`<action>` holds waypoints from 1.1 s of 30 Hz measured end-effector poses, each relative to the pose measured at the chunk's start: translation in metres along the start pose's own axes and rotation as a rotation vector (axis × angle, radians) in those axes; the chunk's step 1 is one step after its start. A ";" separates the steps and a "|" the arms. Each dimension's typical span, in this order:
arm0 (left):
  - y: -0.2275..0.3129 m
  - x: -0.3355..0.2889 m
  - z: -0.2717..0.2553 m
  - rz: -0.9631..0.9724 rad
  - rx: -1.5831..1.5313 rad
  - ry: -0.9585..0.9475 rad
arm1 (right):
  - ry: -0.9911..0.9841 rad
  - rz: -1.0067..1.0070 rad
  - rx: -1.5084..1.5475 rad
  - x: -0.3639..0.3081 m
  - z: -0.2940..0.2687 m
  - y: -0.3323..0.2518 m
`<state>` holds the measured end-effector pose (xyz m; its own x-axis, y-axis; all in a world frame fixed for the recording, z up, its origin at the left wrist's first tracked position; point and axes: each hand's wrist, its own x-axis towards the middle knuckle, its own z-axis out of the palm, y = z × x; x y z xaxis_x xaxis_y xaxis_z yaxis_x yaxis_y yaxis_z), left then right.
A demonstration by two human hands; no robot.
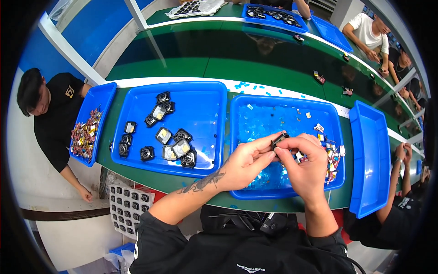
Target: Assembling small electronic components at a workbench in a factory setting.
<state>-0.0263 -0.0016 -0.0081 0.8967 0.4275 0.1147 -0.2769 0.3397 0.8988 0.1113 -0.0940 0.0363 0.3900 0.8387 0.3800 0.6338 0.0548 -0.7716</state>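
Both my hands meet over the blue tray (284, 100) in front of me. A small black part that looks like a watch case (279, 139) is pinched between the fingers of my left hand (246, 165) and my right hand (305, 166). It is seen edge-on, partly covered by fingertips. Beneath them the tray holds scattered blue film pieces (258, 119) and, at its right side, a pile of small coloured parts with wires (335, 157). Left of it, another blue tray (207, 102) holds several black watch cases (147, 153), some with a pale square face up.
At far left, a blue bin (102, 98) contains wired parts (86, 137); a person (59, 109) sits beside it. A blue tray (370, 155) stands at right. Beyond runs a green conveyor (182, 55) carrying parts. A white tray of cases (130, 208) sits low at left. Co-workers sit opposite and right.
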 end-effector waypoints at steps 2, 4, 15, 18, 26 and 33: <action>0.000 -0.002 -0.001 0.028 0.029 -0.008 | 0.062 -0.174 -0.198 -0.001 0.001 0.000; 0.003 -0.003 0.001 0.034 0.022 -0.011 | 0.075 -0.149 -0.170 -0.003 0.000 -0.001; 0.004 0.000 0.007 0.017 0.044 0.175 | 0.135 0.137 0.479 -0.017 -0.003 0.005; 0.008 0.002 0.002 0.068 0.031 0.176 | -0.003 0.254 0.419 -0.028 -0.008 0.010; 0.014 0.000 0.000 0.367 0.772 0.113 | 0.092 0.345 0.661 -0.024 -0.012 0.011; 0.009 0.003 0.002 0.607 1.136 0.213 | -0.055 0.407 0.832 -0.022 -0.014 0.017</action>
<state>-0.0257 0.0007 0.0012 0.6316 0.4205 0.6514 -0.0776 -0.8016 0.5927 0.1227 -0.1189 0.0215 0.4312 0.9022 -0.0089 -0.2372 0.1039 -0.9659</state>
